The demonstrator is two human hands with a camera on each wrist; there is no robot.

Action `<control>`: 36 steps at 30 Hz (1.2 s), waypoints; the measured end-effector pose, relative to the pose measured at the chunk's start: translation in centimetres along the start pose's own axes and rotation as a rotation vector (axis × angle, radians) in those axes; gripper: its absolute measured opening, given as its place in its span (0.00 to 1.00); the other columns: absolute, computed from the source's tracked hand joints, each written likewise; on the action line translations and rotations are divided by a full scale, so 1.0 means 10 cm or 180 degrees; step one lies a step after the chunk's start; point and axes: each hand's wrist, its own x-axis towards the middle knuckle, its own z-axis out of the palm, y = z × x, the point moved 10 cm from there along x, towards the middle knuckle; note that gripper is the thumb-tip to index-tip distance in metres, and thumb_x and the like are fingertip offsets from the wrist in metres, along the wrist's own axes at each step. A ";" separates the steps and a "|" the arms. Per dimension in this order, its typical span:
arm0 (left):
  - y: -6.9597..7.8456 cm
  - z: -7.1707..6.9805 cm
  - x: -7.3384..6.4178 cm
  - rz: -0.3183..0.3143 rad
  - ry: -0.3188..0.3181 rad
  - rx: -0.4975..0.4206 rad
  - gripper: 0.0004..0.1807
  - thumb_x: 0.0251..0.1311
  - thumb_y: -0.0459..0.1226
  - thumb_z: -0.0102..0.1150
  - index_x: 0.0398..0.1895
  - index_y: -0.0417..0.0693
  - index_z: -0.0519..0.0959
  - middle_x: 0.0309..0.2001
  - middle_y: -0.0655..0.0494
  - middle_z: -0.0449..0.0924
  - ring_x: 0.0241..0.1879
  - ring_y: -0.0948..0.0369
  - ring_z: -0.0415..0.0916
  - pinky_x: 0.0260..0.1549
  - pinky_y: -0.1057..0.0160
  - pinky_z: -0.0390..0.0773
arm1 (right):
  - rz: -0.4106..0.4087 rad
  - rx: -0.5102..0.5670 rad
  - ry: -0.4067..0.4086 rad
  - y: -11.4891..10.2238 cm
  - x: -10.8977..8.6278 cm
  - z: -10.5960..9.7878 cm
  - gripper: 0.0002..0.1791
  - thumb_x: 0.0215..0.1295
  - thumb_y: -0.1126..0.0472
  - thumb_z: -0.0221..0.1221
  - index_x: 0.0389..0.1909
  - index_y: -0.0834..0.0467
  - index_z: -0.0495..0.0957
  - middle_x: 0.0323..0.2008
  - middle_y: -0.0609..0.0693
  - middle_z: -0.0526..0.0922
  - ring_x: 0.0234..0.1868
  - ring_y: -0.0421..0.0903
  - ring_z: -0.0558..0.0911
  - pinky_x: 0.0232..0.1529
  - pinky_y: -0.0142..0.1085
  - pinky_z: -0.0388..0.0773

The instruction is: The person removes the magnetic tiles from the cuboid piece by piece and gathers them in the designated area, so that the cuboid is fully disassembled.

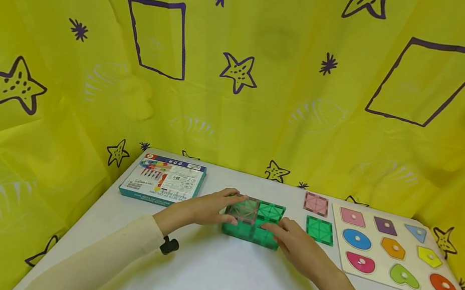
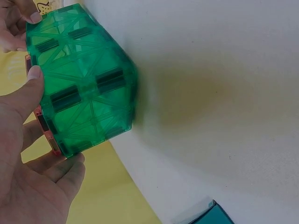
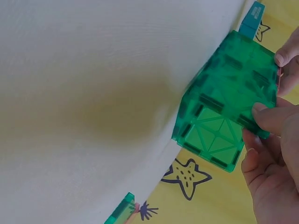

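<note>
The left hand [image 1: 210,207] grips, the right hand [image 1: 299,245] grips too, and there's the tile box [image 1: 251,232] between them, left of the puzzle board [image 1: 381,269], a pink tile [image 1: 316,204] and green tile [image 1: 319,230] just beside that board, a printed carton [image 1: 165,179] far left.

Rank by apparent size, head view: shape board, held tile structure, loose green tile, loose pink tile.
1. Shape board
2. Held tile structure
3. Loose green tile and loose pink tile: too alike to rank.

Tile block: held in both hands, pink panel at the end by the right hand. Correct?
Wrong end: the head view shows the pink panel by the left hand, not the right hand. Both do hold the tile block.
</note>
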 end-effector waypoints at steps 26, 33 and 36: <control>0.00 0.00 0.00 -0.0003 0.0028 0.0080 0.41 0.77 0.52 0.58 0.87 0.58 0.54 0.84 0.41 0.50 0.80 0.44 0.58 0.75 0.43 0.67 | 0.0795 0.0834 -0.0248 0.37 -0.40 -0.17 0.24 0.73 0.69 0.64 0.68 0.53 0.80 0.37 0.39 0.75 0.37 0.33 0.75 0.37 0.29 0.79; -0.01 0.02 0.01 -0.0015 0.0023 0.0091 0.41 0.77 0.52 0.58 0.86 0.59 0.54 0.84 0.41 0.50 0.80 0.45 0.59 0.75 0.44 0.67 | 0.1059 0.0980 -0.0164 0.59 -0.58 -0.26 0.23 0.72 0.69 0.65 0.66 0.60 0.80 0.48 0.50 0.83 0.38 0.35 0.80 0.39 0.30 0.83; -0.02 0.03 0.02 -0.0022 0.0023 0.0087 0.41 0.76 0.53 0.58 0.87 0.60 0.54 0.84 0.42 0.49 0.80 0.45 0.59 0.74 0.44 0.67 | 0.1282 0.0921 -0.0118 0.68 -0.69 -0.29 0.23 0.70 0.70 0.66 0.65 0.63 0.79 0.46 0.53 0.83 0.37 0.37 0.80 0.37 0.29 0.82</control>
